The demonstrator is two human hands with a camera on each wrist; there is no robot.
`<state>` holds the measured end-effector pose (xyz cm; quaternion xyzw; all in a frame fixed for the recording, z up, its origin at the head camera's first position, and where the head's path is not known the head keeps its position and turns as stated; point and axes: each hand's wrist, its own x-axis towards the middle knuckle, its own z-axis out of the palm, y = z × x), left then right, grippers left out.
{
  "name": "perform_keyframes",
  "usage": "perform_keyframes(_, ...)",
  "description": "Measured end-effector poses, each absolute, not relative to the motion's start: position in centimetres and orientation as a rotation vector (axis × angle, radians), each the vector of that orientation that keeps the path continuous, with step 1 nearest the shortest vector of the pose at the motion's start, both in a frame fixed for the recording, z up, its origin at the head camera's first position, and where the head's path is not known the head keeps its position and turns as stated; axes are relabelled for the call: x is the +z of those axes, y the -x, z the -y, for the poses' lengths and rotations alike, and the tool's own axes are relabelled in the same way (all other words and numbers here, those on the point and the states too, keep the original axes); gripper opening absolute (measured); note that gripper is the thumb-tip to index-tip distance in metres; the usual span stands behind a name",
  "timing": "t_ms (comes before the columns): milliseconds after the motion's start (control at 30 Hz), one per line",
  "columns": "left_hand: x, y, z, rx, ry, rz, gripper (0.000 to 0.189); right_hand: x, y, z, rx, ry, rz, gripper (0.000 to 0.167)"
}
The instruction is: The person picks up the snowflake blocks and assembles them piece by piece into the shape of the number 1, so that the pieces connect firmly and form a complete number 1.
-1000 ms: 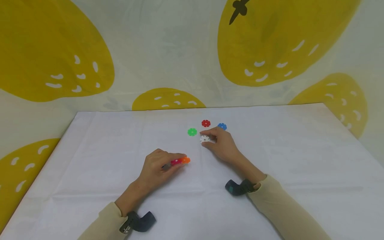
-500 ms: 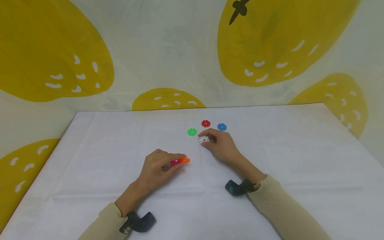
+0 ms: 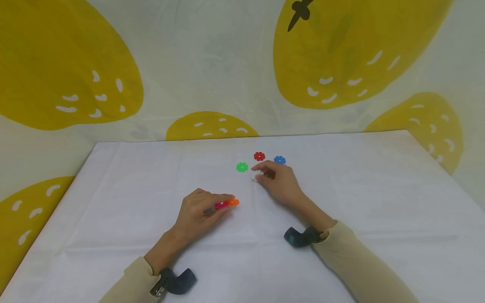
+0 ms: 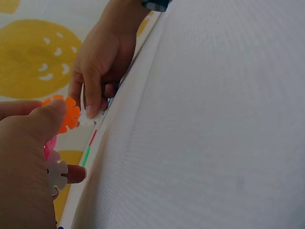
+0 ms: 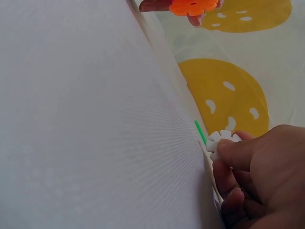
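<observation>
My left hand pinches a joined chain of notched plastic discs between thumb and fingers, low over the front middle of the white table. At the chain's tip is an orange disc, followed by a pink disc; in the left wrist view a whitish disc shows below them. My right hand, farther back and to the right, holds a single white notched disc by thumb and forefinger. Part of that disc is covered by the thumb.
Close beyond the right hand lie a green disc, a red disc and a blue disc, the last partly behind the hand. A white cloth covers the table; a yellow-patterned sheet rises along its back edge.
The white disc in my right hand has turned, its face now less plainly seen, and the fingers have shifted slightly around it. My left hand keeps its hold almost unmoved.
</observation>
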<state>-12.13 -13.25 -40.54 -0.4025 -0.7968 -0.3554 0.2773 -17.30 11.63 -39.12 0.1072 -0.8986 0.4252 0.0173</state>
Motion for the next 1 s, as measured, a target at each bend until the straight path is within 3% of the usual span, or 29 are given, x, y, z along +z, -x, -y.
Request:
perform_keyframes(567,-40.7,12.3,13.3,-0.939,1.071,2.113,0.026,-37.7,17.1,-11.4,1.722,-0.178,2.744,0.026)
perform_keyframes(1000,-40.5,12.3,13.4,-0.935,1.046,2.139,0.029,-34.7,15.5,-11.0,2.041,-0.233,2.719,0.035)
